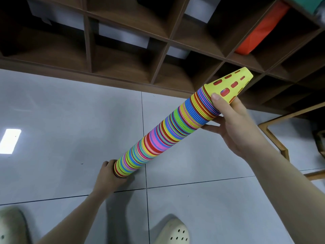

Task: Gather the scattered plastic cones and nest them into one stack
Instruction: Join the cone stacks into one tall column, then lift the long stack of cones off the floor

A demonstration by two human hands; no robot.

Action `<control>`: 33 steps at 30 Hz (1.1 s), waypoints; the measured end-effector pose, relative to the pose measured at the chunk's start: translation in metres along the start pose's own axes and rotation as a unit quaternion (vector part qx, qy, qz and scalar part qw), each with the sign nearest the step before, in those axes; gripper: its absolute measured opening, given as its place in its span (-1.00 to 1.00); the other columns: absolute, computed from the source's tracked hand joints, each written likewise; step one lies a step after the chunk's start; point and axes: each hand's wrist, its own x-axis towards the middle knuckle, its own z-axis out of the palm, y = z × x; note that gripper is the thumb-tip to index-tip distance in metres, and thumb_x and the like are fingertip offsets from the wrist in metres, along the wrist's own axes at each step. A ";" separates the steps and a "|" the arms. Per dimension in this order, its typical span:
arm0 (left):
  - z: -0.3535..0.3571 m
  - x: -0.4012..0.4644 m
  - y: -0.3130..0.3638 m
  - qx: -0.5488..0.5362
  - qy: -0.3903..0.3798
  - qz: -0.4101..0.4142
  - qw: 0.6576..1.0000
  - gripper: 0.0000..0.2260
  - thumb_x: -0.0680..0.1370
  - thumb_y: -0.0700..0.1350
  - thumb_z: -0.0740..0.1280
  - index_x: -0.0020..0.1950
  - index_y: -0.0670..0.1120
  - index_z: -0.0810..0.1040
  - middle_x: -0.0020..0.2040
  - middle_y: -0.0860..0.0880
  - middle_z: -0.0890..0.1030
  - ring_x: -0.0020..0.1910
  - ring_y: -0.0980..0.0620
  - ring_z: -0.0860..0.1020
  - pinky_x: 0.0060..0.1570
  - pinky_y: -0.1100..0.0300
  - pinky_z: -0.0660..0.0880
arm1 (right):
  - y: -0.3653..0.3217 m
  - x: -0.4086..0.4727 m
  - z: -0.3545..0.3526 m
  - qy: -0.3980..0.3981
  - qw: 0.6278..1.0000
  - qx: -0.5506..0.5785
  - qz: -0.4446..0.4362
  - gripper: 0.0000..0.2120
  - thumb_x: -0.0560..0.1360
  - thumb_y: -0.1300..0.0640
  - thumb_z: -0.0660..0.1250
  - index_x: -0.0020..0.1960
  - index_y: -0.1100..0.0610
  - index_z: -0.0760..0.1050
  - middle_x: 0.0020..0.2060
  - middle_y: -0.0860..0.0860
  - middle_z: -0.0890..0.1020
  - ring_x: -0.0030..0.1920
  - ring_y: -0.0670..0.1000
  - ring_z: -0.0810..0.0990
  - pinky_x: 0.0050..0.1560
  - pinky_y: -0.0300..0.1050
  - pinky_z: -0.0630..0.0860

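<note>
Above the floor [70, 111], left hand [109, 171] grips the cone stack [158, 138] base; right hand [233, 124] clasps its top, fingers seemingly wrapped behind.

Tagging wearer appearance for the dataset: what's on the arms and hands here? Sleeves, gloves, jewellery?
Both forearms are bare as far as the frame shows, with no sleeves in view. The left hand and right hand wear no gloves. No rings, watch or wristbands are visible. The right thumbnail looks short and unpainted.

Bright overhead light glares off the floor [52, 120] at my left; shelves [123, 50] bend and blur toward the edges.
</note>
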 end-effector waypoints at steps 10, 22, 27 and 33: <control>-0.049 0.006 0.055 0.000 0.031 0.103 0.994 -0.43 0.15 0.12 0.56 0.13 0.06 0.59 -0.08 0.08 0.56 -0.15 0.06 0.58 -0.19 0.13 0.50 | -0.040 -0.021 -0.022 0.096 0.990 0.055 -0.083 -0.49 0.32 -0.27 0.36 0.23 -0.16 0.44 0.16 -0.14 0.63 0.19 -0.05 0.64 0.21 0.16 0.60; -0.159 0.006 0.155 -0.028 0.052 0.253 0.966 -0.41 0.14 -0.01 0.66 0.13 0.08 0.57 0.00 0.06 0.50 -0.05 0.15 0.58 -0.11 0.41 0.51 | -0.062 -0.029 -0.107 0.184 0.947 0.232 -0.125 -0.17 0.38 -0.36 0.42 0.50 0.03 0.30 0.29 0.06 0.61 0.24 0.05 0.64 0.23 0.28 0.55; -0.206 0.008 0.195 0.005 0.062 0.266 0.962 -0.38 0.18 -0.02 0.71 0.13 0.17 0.50 0.04 0.14 0.47 -0.04 0.09 0.60 -0.21 0.30 0.59 | -0.061 -0.031 -0.118 0.192 0.938 0.263 -0.115 -0.10 0.31 -0.42 0.42 0.49 0.02 0.31 0.29 0.10 0.60 0.26 0.08 0.63 0.18 0.25 0.59; -0.286 0.001 0.254 0.118 0.106 0.330 0.931 -0.35 0.17 0.00 0.71 0.14 0.18 0.45 0.03 0.14 0.42 -0.03 0.01 0.55 -0.30 0.38 0.51 | -0.076 -0.034 -0.118 0.196 0.907 0.354 -0.120 -0.40 0.55 -0.28 0.25 0.48 0.00 0.27 0.25 0.08 0.60 0.17 0.01 0.67 -0.01 0.04 0.67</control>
